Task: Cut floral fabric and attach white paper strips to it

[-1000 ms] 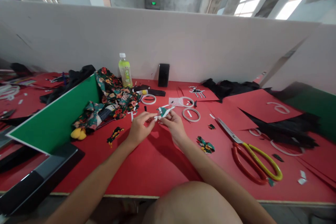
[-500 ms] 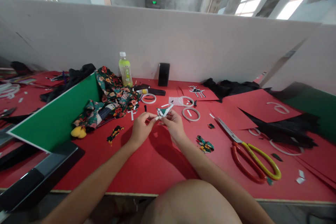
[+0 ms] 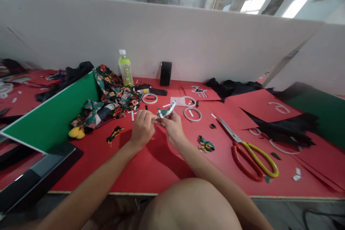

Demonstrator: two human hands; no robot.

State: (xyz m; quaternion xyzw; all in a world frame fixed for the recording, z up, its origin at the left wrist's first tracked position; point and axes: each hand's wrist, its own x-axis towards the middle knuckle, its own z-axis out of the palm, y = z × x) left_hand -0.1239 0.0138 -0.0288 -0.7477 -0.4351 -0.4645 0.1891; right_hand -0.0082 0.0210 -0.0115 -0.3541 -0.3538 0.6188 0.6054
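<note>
Over the red table, my right hand (image 3: 174, 126) is closed on a small green fabric piece (image 3: 164, 113) with white tape strips along it. One strip curves up at its right end. My left hand (image 3: 143, 124) is pinched at the left edge of this same piece, its fingertips partly hidden. Just behind the hands are a roll of white tape (image 3: 193, 114), another tape roll (image 3: 150, 98) and a sheet of white dots (image 3: 177, 101). Cut white strips (image 3: 132, 115) lie left of the piece.
Large scissors (image 3: 242, 145) with red and yellow handles lie at right, near a floral scrap (image 3: 205, 144). Floral cloth (image 3: 113, 91), a green board (image 3: 61, 115) and a bottle (image 3: 125, 69) stand at left. A phone (image 3: 165, 73) leans at the back; red sheets (image 3: 262, 106) lie right.
My left hand has turned so that its knuckles face up more. The fabric piece has shifted and now shows more of its green side. The whole view has moved slightly.
</note>
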